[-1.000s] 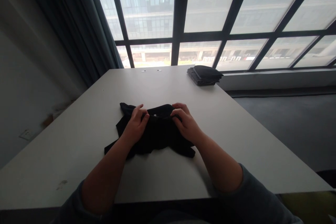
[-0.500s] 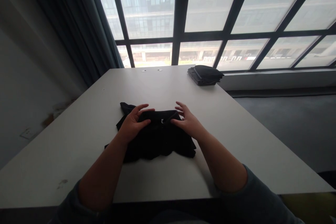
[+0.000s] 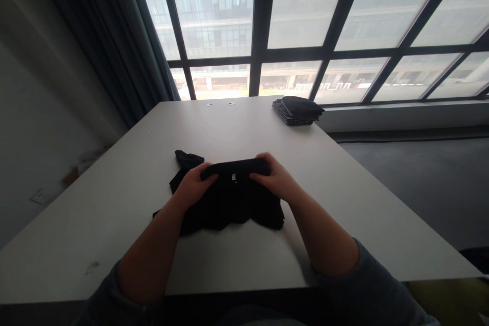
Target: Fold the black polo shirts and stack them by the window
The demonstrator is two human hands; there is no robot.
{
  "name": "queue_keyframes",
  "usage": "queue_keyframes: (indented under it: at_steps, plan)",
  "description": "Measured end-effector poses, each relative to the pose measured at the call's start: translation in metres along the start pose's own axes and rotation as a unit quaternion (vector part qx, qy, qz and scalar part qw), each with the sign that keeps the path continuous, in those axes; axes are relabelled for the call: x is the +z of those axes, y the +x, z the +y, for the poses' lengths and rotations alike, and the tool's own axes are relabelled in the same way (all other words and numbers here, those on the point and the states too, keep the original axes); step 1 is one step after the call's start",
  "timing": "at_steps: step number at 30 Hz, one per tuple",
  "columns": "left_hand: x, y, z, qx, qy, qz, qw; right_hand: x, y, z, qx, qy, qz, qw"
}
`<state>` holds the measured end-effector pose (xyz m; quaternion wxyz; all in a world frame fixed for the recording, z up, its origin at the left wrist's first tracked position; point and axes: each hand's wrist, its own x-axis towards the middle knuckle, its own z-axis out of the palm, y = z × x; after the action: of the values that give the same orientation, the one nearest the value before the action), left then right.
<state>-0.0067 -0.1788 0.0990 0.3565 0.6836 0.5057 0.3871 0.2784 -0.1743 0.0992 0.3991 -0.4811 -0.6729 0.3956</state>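
Note:
A black garment lies bunched on the white table, with a small white label showing near its upper edge. Its exact kind is hard to make out in the dark cloth. My left hand grips the left end of that upper edge, thumb on the near side and fingers behind it. At the right end, my right hand pinches the same edge in the same way. Between the two hands the edge is stretched nearly straight and slightly raised. A loose part of the cloth sticks out beyond my left hand.
A stack of folded dark clothes, one striped, sits at the table's far right corner. The white table ends before a large window. A dark curtain hangs at the left, and a wall socket is below it.
My fingers were spread beside the garment's upper edge and have now closed over it at both ends. The edge is pulled straighter, and the white label shows more fully.

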Motion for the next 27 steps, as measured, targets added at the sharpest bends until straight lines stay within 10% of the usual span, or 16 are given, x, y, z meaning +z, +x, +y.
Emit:
queue_keyframes:
  at_steps: [6, 15, 21, 27]
  plan:
    - [-0.003, 0.001, -0.002, 0.044, 0.061, 0.143, 0.987, 0.0, 0.011, 0.018, 0.047, -0.182, -0.044, 0.981]
    - [-0.038, -0.02, 0.012, 0.045, 0.229, -0.055, 0.971, -0.035, 0.001, 0.001, 0.063, -0.137, -0.006, 0.989]
    - [-0.082, -0.016, 0.021, 0.038, 0.339, 0.111, 0.933, -0.071, -0.005, -0.045, -0.058, -0.203, -0.07, 0.975]
    - [-0.12, -0.009, 0.075, 0.032, 0.283, 0.196, 0.938, -0.113, 0.005, -0.11, -0.087, -0.364, -0.047, 0.926]
